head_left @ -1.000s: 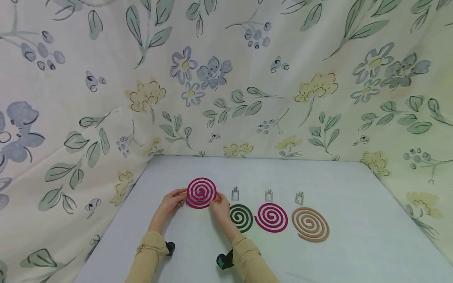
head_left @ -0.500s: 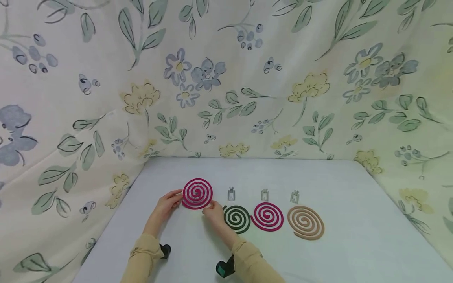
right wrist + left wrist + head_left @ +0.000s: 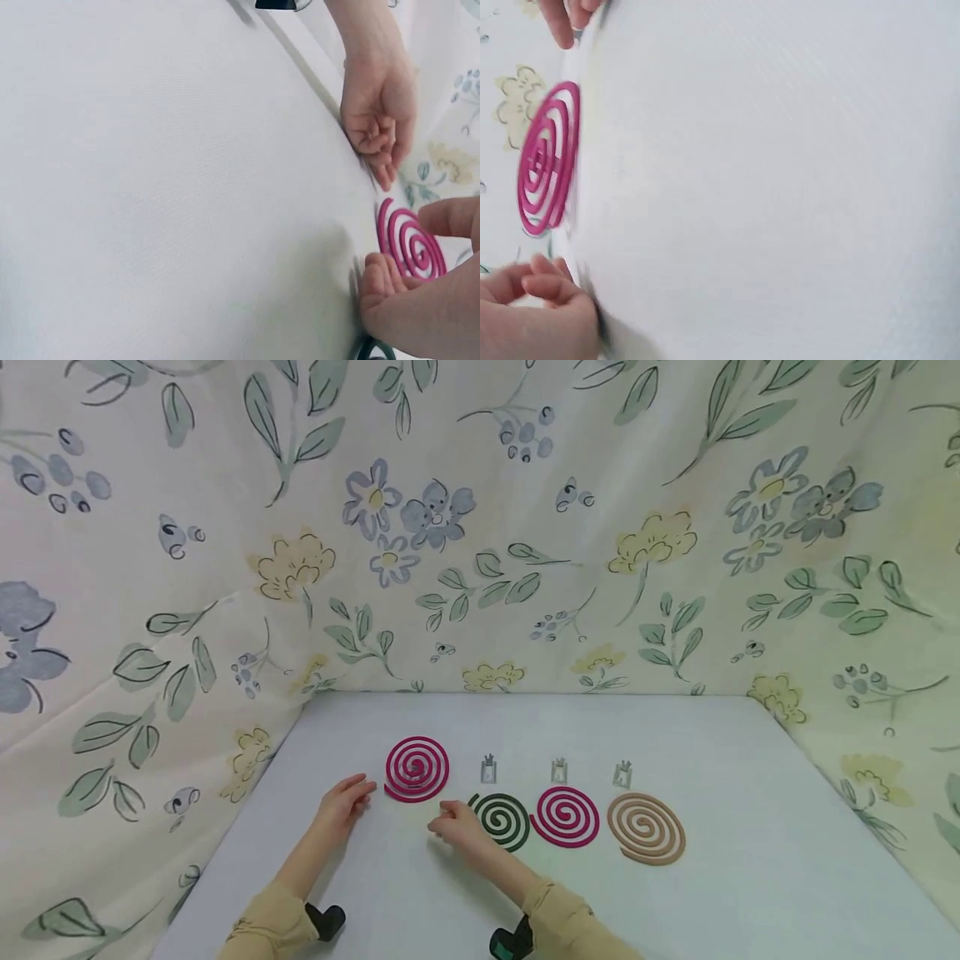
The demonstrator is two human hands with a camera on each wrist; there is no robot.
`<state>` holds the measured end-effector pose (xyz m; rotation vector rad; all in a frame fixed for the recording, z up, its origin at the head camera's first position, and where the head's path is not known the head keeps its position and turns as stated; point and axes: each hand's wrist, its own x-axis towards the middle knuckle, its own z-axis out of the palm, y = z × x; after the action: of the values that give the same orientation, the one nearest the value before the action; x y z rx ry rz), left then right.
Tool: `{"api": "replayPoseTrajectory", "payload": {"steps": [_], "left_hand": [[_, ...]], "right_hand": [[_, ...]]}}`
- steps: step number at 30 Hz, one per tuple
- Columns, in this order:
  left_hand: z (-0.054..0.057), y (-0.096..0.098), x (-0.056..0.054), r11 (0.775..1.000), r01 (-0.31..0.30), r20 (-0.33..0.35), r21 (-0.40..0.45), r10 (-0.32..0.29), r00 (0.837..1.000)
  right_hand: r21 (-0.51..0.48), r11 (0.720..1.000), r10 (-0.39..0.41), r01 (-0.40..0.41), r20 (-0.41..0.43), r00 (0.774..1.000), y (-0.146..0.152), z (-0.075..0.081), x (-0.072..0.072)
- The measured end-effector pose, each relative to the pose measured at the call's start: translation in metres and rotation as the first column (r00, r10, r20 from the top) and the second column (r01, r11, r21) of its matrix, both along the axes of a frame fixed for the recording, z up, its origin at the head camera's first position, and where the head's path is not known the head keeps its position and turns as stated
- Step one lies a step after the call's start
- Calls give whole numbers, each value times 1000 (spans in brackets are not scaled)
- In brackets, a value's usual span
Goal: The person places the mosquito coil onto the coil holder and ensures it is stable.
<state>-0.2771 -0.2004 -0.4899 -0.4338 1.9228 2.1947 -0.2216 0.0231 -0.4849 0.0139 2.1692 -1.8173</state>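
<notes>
On the worktop (image 3: 757,852), the leftmost magenta spiral (image 3: 416,768), round, no long axis, sits far-right of the left hand (image 3: 342,806) and far-left of the right hand (image 3: 460,827), neither clearly nearer. Each grip is released, holding nothing.

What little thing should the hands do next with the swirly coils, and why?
I'd guess the right hand should pinch the dark green mosquito coil. That hand looks free, this coil lies nearest to it, and a small metal stand without a coil is just behind, while the leftmost pink coil already sits over one.
</notes>
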Motion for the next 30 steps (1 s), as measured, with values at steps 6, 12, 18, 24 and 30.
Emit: {"api": "replayPoseTrajectory", "payload": {"steps": [6, 12, 18, 24, 30], "left_hand": [[18, 2, 8, 996, -80, 7, 37, 80, 997], [32, 16, 10, 989, -116, -65, -95, 110, 992], [35, 37, 14, 985, -43, -153, -165, 17, 988], [34, 58, 19, 980, 144, -152, -139, -165, 974], [28, 76, 20, 887, 331, -178, -322, -401, 899]], "right_hand": [[74, 990, 129, -124, -60, 990, 30, 6, 12], [151, 982, 130, -112, -114, 985, 59, 10, 21], [223, 974, 83, -47, -155, 984, 84, 11, 36], [309, 951, 41, 22, -194, 980, 107, 11, 53], [376, 923, -12, 82, -186, 983, 124, 8, 54]]}}
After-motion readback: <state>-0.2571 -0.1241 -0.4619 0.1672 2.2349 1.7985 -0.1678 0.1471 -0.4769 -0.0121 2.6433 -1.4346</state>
